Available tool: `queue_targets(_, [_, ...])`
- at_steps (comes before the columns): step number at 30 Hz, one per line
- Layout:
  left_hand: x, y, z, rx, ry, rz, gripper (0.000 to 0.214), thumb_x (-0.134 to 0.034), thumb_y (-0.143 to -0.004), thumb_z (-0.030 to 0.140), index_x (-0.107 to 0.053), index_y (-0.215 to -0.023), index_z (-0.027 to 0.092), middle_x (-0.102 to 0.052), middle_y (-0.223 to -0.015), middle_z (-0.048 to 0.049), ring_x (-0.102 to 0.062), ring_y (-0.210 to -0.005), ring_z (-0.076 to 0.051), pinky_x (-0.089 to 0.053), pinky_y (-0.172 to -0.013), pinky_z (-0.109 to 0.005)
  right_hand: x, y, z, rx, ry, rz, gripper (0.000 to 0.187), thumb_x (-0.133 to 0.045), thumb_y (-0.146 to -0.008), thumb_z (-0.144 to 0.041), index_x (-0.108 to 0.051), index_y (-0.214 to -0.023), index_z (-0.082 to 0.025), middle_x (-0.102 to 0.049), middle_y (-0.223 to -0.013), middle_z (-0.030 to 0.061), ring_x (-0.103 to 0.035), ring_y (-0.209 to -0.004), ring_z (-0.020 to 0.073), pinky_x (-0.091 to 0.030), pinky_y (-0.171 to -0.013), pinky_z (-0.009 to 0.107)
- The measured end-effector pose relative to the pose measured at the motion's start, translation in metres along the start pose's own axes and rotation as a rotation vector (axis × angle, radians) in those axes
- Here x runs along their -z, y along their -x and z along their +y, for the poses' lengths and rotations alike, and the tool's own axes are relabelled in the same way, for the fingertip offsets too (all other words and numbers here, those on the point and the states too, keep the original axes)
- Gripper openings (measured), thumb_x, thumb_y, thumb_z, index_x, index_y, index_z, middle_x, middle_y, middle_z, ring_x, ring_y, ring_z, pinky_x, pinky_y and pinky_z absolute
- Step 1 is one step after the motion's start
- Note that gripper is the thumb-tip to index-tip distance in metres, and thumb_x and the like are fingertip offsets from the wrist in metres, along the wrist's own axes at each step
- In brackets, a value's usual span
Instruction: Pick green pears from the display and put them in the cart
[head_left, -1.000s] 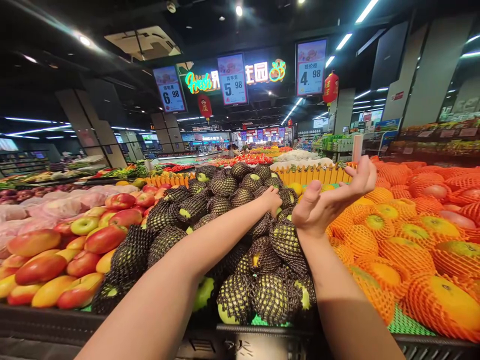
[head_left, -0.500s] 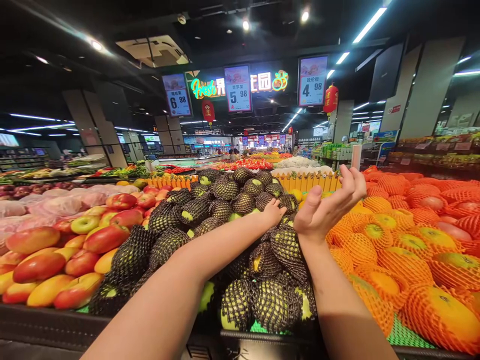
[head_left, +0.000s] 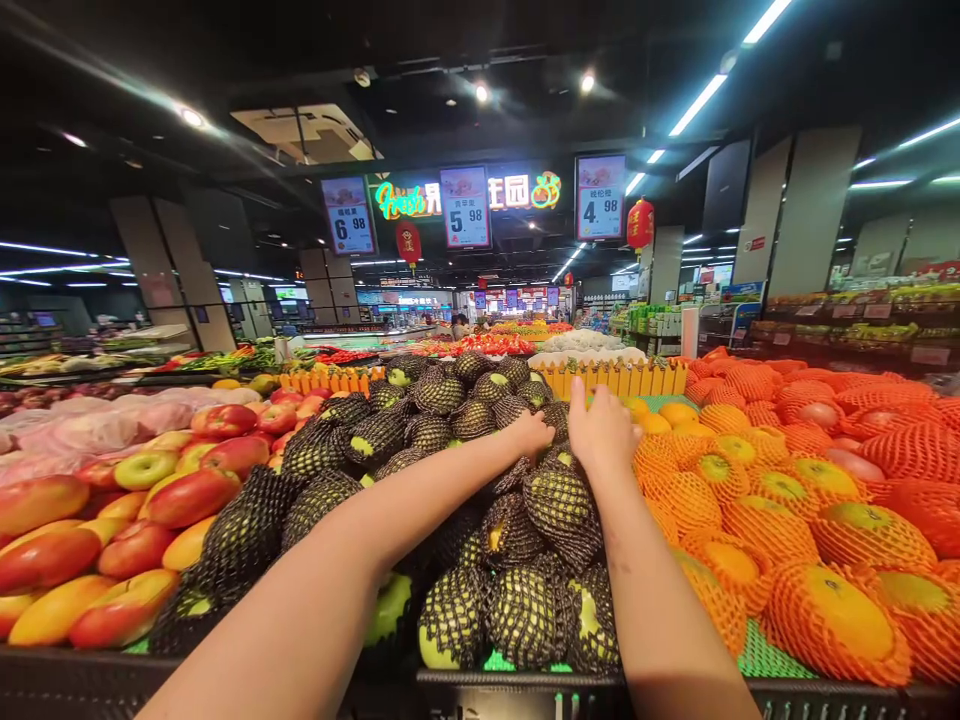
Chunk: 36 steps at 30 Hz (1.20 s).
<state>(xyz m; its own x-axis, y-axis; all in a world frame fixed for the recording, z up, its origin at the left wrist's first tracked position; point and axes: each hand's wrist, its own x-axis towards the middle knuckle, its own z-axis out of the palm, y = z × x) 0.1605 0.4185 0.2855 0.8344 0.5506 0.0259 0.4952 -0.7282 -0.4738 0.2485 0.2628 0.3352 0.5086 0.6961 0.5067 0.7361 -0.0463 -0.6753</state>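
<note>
Apples in black foam nets (head_left: pixel 439 395) are heaped under both grips. The left grip (head_left: pixel 534 432) rests knuckles-up on one, with its fingers curled under. The right grip (head_left: pixel 600 432) lies palm down just beside it, its fingers hidden. I cannot tell whether either grip clasps fruit. Oranges in orange nets (head_left: pixel 787 500) lie right of the right grip, and red apples (head_left: pixel 191 495) lie well left of the left grip.

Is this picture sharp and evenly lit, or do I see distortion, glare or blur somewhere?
Head view: the wide lens tilts the pillars and stretches both forearms. The ceiling strip lights flare against a dark ceiling. The netted fruit, left hand and right hand are bright and fairly sharp. The far aisles are too small to read.
</note>
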Motion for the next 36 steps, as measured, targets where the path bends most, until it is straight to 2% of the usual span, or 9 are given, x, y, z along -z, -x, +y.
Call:
queue_targets(2, [0.002,0.001,-0.005,-0.024,0.002,-0.002,0.055,-0.088,-0.06,0.021,-0.067,-0.111,0.013,-0.074,-0.111,-0.0242,-0.055,-0.117,-0.039,-0.048,-0.09,-0.048,0.002,0.0,0.0,-0.052,0.059,-0.223,0.074,-0.017,-0.099,-0.057,-0.06,-0.131,-0.006,-0.062,-0.135,0.0297,-0.053,-0.127,0.0494,-0.034,-0.103,0.069])
queue_targets(4, [0.005,0.004,-0.014,-0.044,0.015,0.011,0.061,-0.09,-0.058,0.029,-0.066,-0.112,0.013,-0.074,-0.108,-0.0232,-0.055,-0.114,-0.039,-0.049,-0.089,-0.048,0.004,0.0,0.0,-0.084,0.081,-0.328,0.079,-0.011,-0.098,-0.059,-0.059,-0.134,-0.008,-0.062,-0.135,0.0286,-0.053,-0.129,0.0484,-0.031,-0.105,0.07])
queue_targets(8, [0.008,0.015,-0.033,-0.086,0.095,0.059,0.073,-0.089,-0.057,0.044,-0.065,-0.117,0.011,-0.074,-0.099,-0.0201,-0.06,-0.102,-0.036,-0.05,-0.086,-0.04,0.003,-0.002,0.003,-0.075,0.094,-0.315,0.085,-0.004,-0.097,-0.062,-0.062,-0.133,-0.012,-0.067,-0.127,0.0284,-0.06,-0.122,0.0463,-0.036,-0.101,0.071])
queue_targets(12, [0.008,0.025,-0.042,-0.095,0.203,0.126,0.078,-0.088,-0.057,0.044,-0.063,-0.123,0.011,-0.073,-0.106,-0.0161,-0.064,-0.096,-0.03,-0.05,-0.085,-0.031,-0.005,-0.005,0.007,-0.028,0.074,-0.338,0.087,-0.002,-0.096,-0.062,-0.066,-0.128,-0.013,-0.069,-0.12,0.0303,-0.064,-0.117,0.0446,-0.043,-0.093,0.069])
queue_targets(17, [0.014,0.032,-0.052,-0.08,0.359,0.193,0.066,-0.083,-0.061,0.043,-0.063,-0.117,0.015,-0.074,-0.103,-0.0092,-0.067,-0.095,-0.026,-0.05,-0.085,-0.029,-0.011,-0.005,0.009,-0.026,0.079,-0.433,0.094,-0.001,-0.094,-0.067,-0.066,-0.128,-0.01,-0.067,-0.125,0.0318,-0.06,-0.123,0.0448,-0.043,-0.097,0.065])
queue_targets(23, [0.03,0.048,-0.076,0.215,0.604,0.372,0.063,-0.08,-0.063,0.052,-0.063,-0.114,0.019,-0.074,-0.107,-0.007,-0.068,-0.096,-0.026,-0.051,-0.084,-0.033,-0.007,-0.004,0.006,-0.056,0.121,-0.46,0.095,0.001,-0.094,-0.067,-0.06,-0.136,-0.008,-0.061,-0.137,0.0292,-0.052,-0.134,0.0441,-0.038,-0.103,0.063])
queue_targets(28, [0.026,0.052,-0.072,0.514,0.557,0.469,0.072,-0.067,-0.075,0.064,-0.05,-0.125,0.016,-0.071,-0.116,-0.0187,-0.068,-0.102,-0.035,-0.05,-0.086,-0.042,-0.006,-0.004,0.003,-0.071,0.124,-0.458,0.094,-0.001,-0.094,-0.068,-0.06,-0.137,-0.009,-0.059,-0.141,0.0279,-0.05,-0.136,0.0442,-0.038,-0.106,0.063])
queue_targets(31, [0.025,0.05,-0.065,0.637,0.567,0.433,0.075,-0.064,-0.078,0.064,-0.044,-0.129,0.013,-0.069,-0.121,-0.0233,-0.068,-0.107,-0.038,-0.051,-0.087,-0.041,-0.005,-0.004,0.003,-0.085,0.143,-0.466,0.093,-0.001,-0.094,-0.068,-0.059,-0.138,-0.009,-0.057,-0.143,0.0274,-0.049,-0.137,0.0449,-0.038,-0.106,0.064])
queue_targets(36, [0.035,0.047,-0.055,0.565,0.662,0.286,0.067,-0.062,-0.078,0.067,-0.055,-0.116,0.012,-0.072,-0.118,-0.0226,-0.07,-0.103,-0.034,-0.052,-0.084,-0.037,-0.005,-0.004,0.002,-0.093,0.153,-0.47,0.091,-0.003,-0.095,-0.067,-0.056,-0.141,-0.009,-0.055,-0.145,0.0268,-0.047,-0.138,0.0439,-0.037,-0.109,0.062])
